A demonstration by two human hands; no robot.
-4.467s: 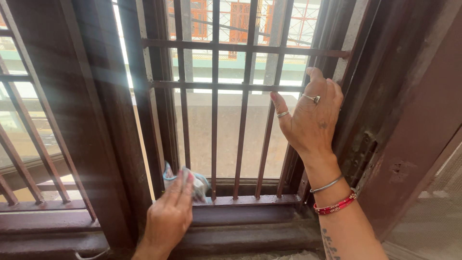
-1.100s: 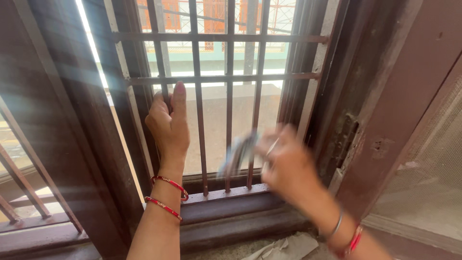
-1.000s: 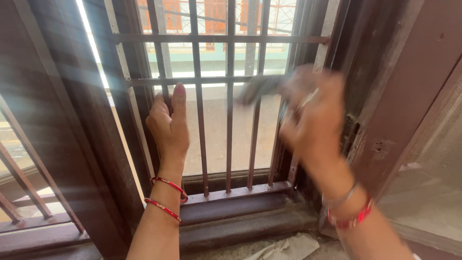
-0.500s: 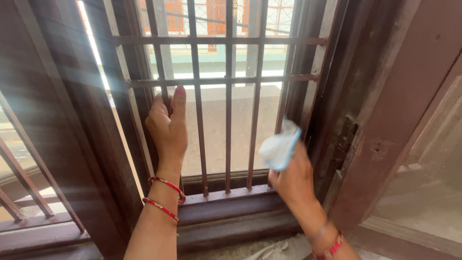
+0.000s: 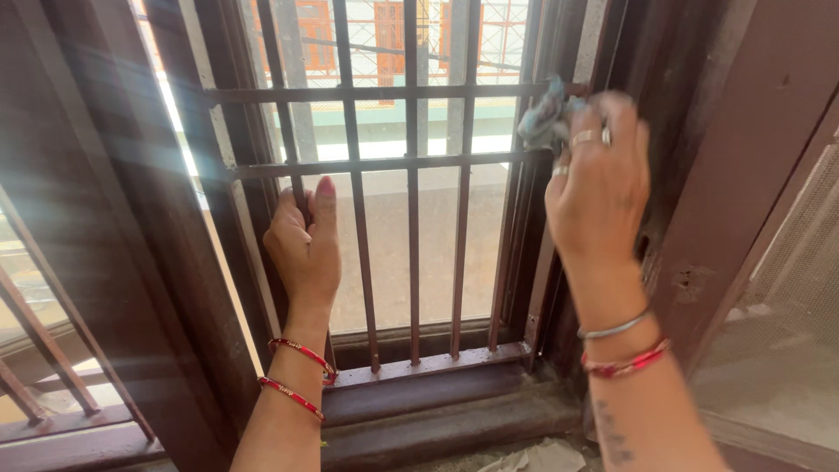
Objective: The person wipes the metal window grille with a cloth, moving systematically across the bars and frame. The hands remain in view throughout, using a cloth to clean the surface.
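I'm seeing my left hand (image 5: 304,243) gripping a vertical bar (image 5: 293,166) of the brown window grille (image 5: 411,218), near the grille's left edge, just below the lower crossbar (image 5: 384,163). Fingers are curling fully round the bar, thumb (image 5: 325,205) lying straight up along it. Two red bangles (image 5: 297,374) are sitting on that wrist.

My right hand (image 5: 599,188) is up at the grille's right edge, level with the upper crossbar (image 5: 367,92). It's clutching a light blue cloth (image 5: 544,114), fingers bunching closed over it, so only a crumpled bit is sticking out at the fingertips. The cloth is pressing against the rightmost bars where the upper crossbar meets the window frame (image 5: 673,131). I can't tell exactly which bar it's touching, since the hand is covering the contact. Rings are showing on two fingers (image 5: 584,138); a silver bangle (image 5: 616,327) and a red bangle (image 5: 626,362) are sitting on the wrist.

The two hands are well apart, with several vertical bars between them. The sill (image 5: 437,393) is running along the grille's bottom edge. Crumpled paper (image 5: 533,458) is lying below the sill near the bottom edge of view. A mesh screen panel (image 5: 786,332) is standing at the far right, beside the frame.
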